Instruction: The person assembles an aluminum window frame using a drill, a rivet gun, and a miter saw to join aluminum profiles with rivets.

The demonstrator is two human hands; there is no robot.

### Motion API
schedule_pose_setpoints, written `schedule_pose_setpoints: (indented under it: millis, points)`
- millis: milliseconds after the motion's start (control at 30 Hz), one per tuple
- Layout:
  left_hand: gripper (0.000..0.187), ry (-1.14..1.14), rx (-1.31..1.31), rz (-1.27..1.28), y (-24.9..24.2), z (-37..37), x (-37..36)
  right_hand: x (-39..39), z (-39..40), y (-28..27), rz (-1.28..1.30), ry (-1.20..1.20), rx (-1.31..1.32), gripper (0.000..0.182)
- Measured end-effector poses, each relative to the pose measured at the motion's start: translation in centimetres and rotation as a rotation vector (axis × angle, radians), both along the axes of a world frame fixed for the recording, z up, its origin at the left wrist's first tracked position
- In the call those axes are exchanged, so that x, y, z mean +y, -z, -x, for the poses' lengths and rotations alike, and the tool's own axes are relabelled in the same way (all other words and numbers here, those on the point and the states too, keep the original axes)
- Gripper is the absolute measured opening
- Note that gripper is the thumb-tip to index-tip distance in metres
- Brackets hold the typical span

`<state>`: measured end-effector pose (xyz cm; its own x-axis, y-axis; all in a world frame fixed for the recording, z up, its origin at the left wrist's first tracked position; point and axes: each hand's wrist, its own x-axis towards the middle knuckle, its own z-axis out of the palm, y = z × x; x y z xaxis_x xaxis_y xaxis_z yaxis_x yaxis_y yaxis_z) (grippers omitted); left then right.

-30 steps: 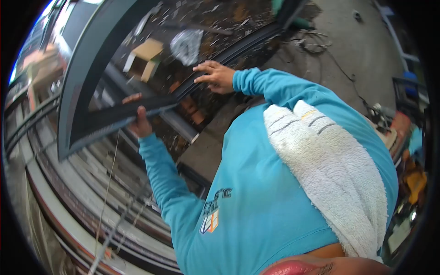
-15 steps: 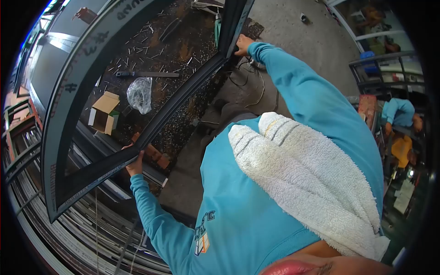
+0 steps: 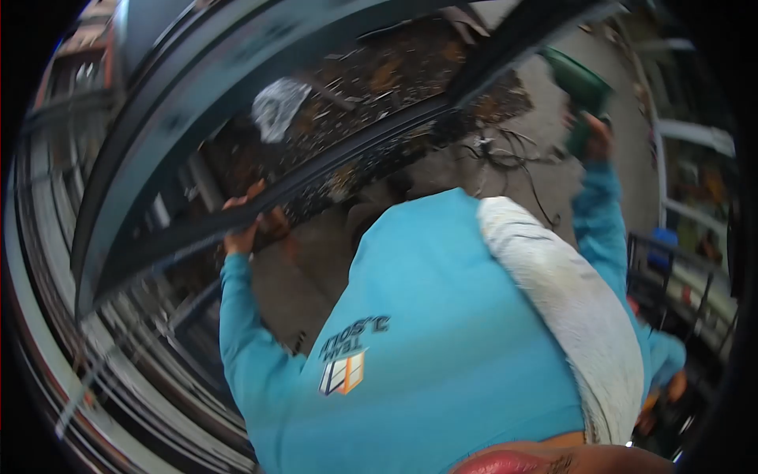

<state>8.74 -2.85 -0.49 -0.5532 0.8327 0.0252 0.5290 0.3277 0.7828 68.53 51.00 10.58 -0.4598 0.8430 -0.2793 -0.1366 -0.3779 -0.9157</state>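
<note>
My left hand [image 3: 242, 224] is wrapped round the lower bar of a dark metal window frame [image 3: 347, 142], near its left corner. The frame stands tilted in front of me. Out to the right, my right hand [image 3: 598, 136] grips a green power drill [image 3: 578, 83], blurred by motion and apart from the frame. A crumpled clear plastic bag [image 3: 279, 109] lies on the dark work surface [image 3: 387, 75] seen through the frame, among scattered small metal pieces.
Black cables [image 3: 513, 150] lie on the concrete floor to the right. Long metal profiles [image 3: 47, 332] are stacked along the left. A person in a blue sleeve [image 3: 666, 359] is at the lower right, near a dark metal rack [image 3: 671, 265].
My right hand has let go of the frame's right corner and moved right, now with the green drill in it. My left hand stays on the frame. The view has shifted.
</note>
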Motion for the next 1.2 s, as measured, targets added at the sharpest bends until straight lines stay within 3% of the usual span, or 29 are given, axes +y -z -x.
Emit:
schedule_pose_setpoints:
  millis: [33,67,167,267,400,467,500,567,600,633,700,733,833,1000,1067,1133,1200]
  points:
    - [0.064,-0.048,-0.146,-0.104,1.5,-0.4,0.2,0.3,-3.4,-1.8,0.087,-0.116,0.090,0.062]
    - [0.063,-0.059,-0.114,-0.083,1.2,-1.2,0.9,-0.9,-3.6,-5.2,0.116,-0.270,0.116,0.069]
    - [0.056,-0.064,-0.037,0.058,-1.7,-2.9,3.1,-5.4,-3.6,-11.8,-0.012,-0.361,-0.250,0.078]
    - [0.049,-0.067,-0.024,0.021,-2.1,-3.1,3.5,-6.4,-6.1,-10.0,0.075,-0.511,-0.375,0.082]
    - [0.043,0.016,-0.005,-0.029,-3.0,-2.8,3.6,-10.3,1.2,-8.4,0.182,-0.577,-0.271,0.087]
    - [0.043,0.045,-0.003,-0.027,-2.7,-2.4,3.5,-10.2,4.6,-4.7,0.177,-0.696,-0.188,0.084]
    - [0.043,0.059,-0.006,-0.026,-2.5,-2.2,3.4,-10.3,7.9,-3.8,0.139,-0.778,-0.187,0.082]
    - [0.042,0.066,-0.039,-0.032,-2.2,-2.1,3.4,-11.7,15.0,-0.5,0.035,-0.723,-0.282,0.083]
    - [0.042,0.064,-0.049,-0.040,-2.0,-2.0,3.2,-12.0,19.0,0.3,0.214,-0.829,-0.035,0.085]
    - [0.045,0.096,0.026,0.020,-1.5,-1.8,2.9,-12.0,22.5,1.5,0.207,-0.952,0.054,0.083]
    - [0.051,0.163,0.174,0.140,-0.4,-1.4,2.0,-12.6,27.6,3.9,0.277,-0.956,0.068,0.076]
    - [0.051,0.153,0.104,0.068,-0.5,-1.3,2.2,-12.2,29.4,5.1,0.280,-1.001,0.043,0.074]
    - [0.050,0.140,-0.074,-0.059,-0.5,-1.2,2.7,-11.8,32.9,7.9,0.292,-0.870,0.098,0.074]
    - [0.050,0.158,-0.075,-0.092,0.1,-0.7,2.8,-5.1,34.5,14.8,0.494,-0.558,0.125,0.067]
    - [0.050,0.164,-0.110,-0.054,-0.2,-0.7,2.7,-4.7,34.6,15.4,0.495,-0.468,0.115,0.065]
    - [0.050,0.159,-0.144,-0.077,0.4,-0.6,2.8,-5.9,35.9,12.6,0.438,-0.359,0.102,0.065]
    - [0.050,0.171,-0.109,-0.109,0.8,-0.4,2.8,-6.4,36.3,12.5,0.311,-0.328,-0.039,0.047]
